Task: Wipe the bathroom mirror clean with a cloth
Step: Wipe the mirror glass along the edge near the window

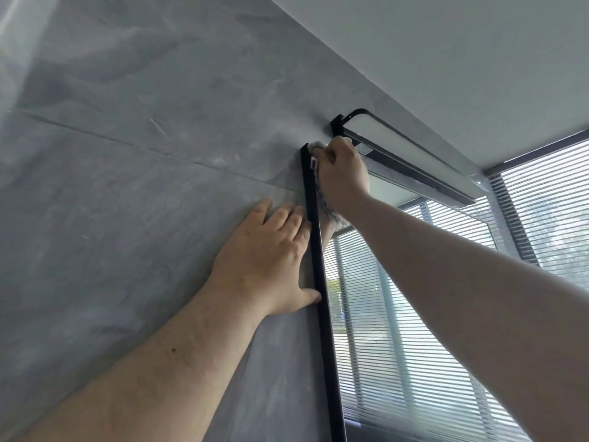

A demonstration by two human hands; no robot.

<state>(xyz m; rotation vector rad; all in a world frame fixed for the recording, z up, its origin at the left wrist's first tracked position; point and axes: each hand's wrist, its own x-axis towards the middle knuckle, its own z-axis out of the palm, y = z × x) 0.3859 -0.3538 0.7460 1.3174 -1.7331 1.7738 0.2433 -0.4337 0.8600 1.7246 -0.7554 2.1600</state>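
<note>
Up high, right hand (342,177) grips cloth (331,215) at mirror (382,314) top corner, left hand (267,256) flat beside frame (322,301).

Left hand (269,255) is lying flat, fingers straight and spread. Right hand (342,173) is reaching higher, fingers curled in a grip.

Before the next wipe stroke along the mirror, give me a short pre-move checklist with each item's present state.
1. Cloth gripped by the right hand: ok.
2. Cloth at the mirror's top-left corner, against the black frame: ok.
3. Left hand flat on the grey wall, thumb touching the frame: ok, braced.
4. Light fixture just above the right hand: not ok for an upward stroke, little room.
5. Mirror glass below the cloth unobstructed: ok.
6. Glass already clean: cannot tell.
</note>
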